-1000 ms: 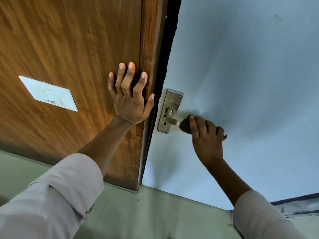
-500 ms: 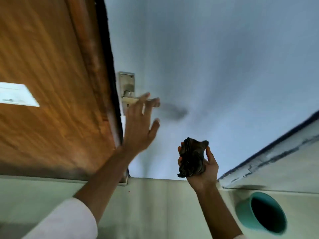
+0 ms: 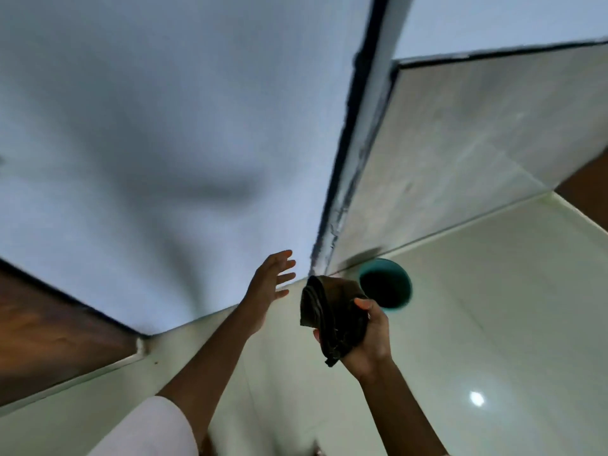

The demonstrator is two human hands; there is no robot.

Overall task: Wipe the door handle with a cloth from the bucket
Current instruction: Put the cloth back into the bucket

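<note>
The right hand is closed around a dark, crumpled cloth, which it holds in the air in front of the body. The left hand is open with its fingers spread and holds nothing. Just behind the cloth stands the teal bucket on the floor. The door handle is not in view, so I cannot tell if it is clean; with the cloth so near the bucket, the wiping is probably done and the cloth only has to go back. The floor is pale, shiny tile. Further away are a blue-grey wall with a dark edge and a tiled wall.
</note>
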